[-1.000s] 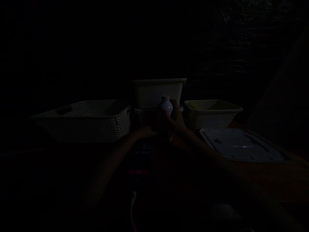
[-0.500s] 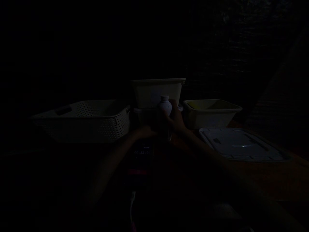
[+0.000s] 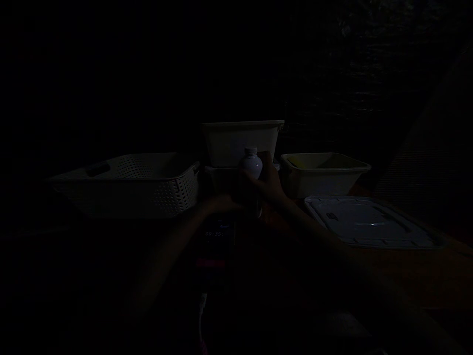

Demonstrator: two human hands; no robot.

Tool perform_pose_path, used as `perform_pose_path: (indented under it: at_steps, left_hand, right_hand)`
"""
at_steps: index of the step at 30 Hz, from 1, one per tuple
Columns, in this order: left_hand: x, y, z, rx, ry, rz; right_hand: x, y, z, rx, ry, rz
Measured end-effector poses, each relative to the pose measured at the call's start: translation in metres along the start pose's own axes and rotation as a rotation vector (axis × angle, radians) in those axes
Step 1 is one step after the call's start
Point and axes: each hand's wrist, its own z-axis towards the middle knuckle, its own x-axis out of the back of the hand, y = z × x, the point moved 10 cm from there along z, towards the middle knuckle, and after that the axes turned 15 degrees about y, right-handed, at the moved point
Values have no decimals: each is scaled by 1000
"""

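In the dim head view, a white bottle with a ribbed cap stands upright in front of the stacked tubs. My right hand is closed around the bottle's right side, its thumb laid across the front below the shoulder. Low on the bottle's left side is my left hand, which seems wrapped against it; its fingertips are lost in shadow. Just below that hand lies a phone with a lit timer, a cable running from its lower end.
A perforated basket stands at left. Behind the bottle, a pale tub rests on another container. At right is an open tub with something yellowish inside, and before it a flat lid on the wooden table.
The bottle has shifted very slightly left and down. My right thumb has slid a little left across its front. My left hand has moved slightly right.
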Motion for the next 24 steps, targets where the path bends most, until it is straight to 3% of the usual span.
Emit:
perform_pose_path:
  at_steps: [5,13,24]
  left_hand:
    - [-8,3,-5,44,-59,31]
    - [-7,17,-6,-26,-58,60]
    - [-8,16,-6,-15,-66,30]
  right_hand:
    - [0,0,-1,2,1,2]
    - [-4,-4,-2,-2,-103,187]
    - [-4,-2,-3,-41,-97,144]
